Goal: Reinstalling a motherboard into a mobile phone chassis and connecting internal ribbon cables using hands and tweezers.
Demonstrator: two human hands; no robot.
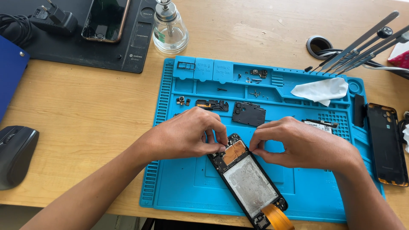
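**Blue mat, opened phone pinched at its top end**

Blue silicone forms the work mat that is spread across a pale wooden table. An opened phone is laid at a slant on the mat's lower middle, with its back removed, a silvery plate exposed along its length and an orange flex cable curled out at its lower end. A copper-coloured patch is seen near the top end.

The top end of the phone is met by both hands. The left hand is curled, with its fingertips pressed down onto the upper left corner. The right hand is curled too, with thumb and forefinger pinched together at the upper right edge; whether something small is held between them cannot be told.

Loose parts are set out in the mat's upper compartments: a black cover plate, small boards and screws. A white cloth is laid at the upper right, beside metal tweezers. A black back cover is rested off the mat's right edge. A glass dispenser bottle, a second phone on a dark pad, and a black mouse are placed further off.
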